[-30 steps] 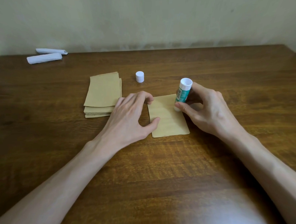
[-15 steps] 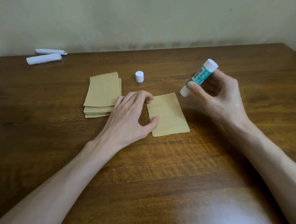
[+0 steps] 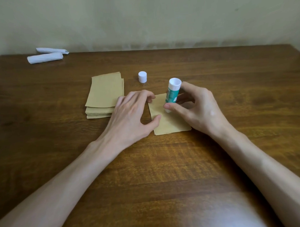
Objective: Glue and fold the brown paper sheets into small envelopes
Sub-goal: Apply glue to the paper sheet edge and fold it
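Brown paper, a single sheet, lies flat on the wooden table directly between the hands, its long axis running away from the person with a slight lean to the left, and the stack of spare sheets sits just to its left. The left hand is spread with fingertips and thumb pressing the sheet's left edge, while the right hand pinches the upright glue stick, tip down on the sheet's upper middle. Judging by this, the right hand is nearer the gluing, and its stroke likely follows that long axis; the white cap stands apart behind.
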